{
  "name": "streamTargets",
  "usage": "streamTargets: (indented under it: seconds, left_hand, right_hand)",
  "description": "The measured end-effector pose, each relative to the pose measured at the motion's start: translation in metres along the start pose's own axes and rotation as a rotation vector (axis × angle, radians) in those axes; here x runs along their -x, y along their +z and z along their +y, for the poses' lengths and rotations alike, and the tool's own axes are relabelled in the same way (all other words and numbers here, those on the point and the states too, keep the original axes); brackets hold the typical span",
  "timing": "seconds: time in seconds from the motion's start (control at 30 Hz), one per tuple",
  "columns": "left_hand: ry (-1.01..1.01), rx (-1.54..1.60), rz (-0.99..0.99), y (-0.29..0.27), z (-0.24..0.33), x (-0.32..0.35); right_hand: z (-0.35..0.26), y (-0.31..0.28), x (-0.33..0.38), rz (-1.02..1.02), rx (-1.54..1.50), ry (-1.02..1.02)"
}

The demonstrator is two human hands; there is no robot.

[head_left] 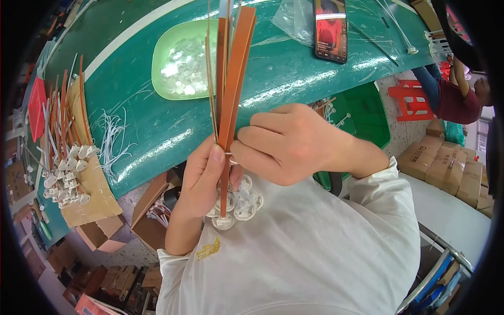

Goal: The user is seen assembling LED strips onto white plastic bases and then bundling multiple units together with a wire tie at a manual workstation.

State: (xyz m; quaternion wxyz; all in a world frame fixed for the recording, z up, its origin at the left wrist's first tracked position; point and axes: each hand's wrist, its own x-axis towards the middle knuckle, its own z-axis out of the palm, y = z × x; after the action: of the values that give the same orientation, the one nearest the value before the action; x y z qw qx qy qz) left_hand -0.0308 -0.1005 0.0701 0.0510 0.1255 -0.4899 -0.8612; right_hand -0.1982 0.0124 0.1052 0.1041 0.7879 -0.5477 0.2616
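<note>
My left hand [205, 176] is closed round a bundle of long flat orange-brown strips [233, 79], held upright against my body. White round plastic fittings [244, 205] hang at the lower ends of the strips, below my fingers. My right hand [291, 144] is closed beside the bundle, its fingertips pressed together at a thin white tie [228, 153] that crosses the strips next to my left thumb. The far part of the tie is hidden by my fingers. Loose white ties [113, 139] lie in a tangle on the green table to the left.
A light green tray [157, 84] of small clear pieces and a phone [331, 31] lie on the green table [283, 73]. At left, more strips with white fittings [68, 178] rest on cardboard. A green bin [362, 115] stands right; a person [457, 100] sits beyond.
</note>
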Motion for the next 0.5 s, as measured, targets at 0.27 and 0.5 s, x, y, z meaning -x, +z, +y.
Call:
streamTargets:
  seconds: [0.27,0.5]
  left_hand:
    - [0.1,0.023,0.035,0.0,-0.008,0.005]
    - [0.406,-0.363,0.331,0.008,-0.019,0.011]
  right_hand:
    - [-0.019,0.039,0.005,0.253,-0.079,0.155]
    - [-0.042,0.054,0.004,0.422,-0.524,0.419]
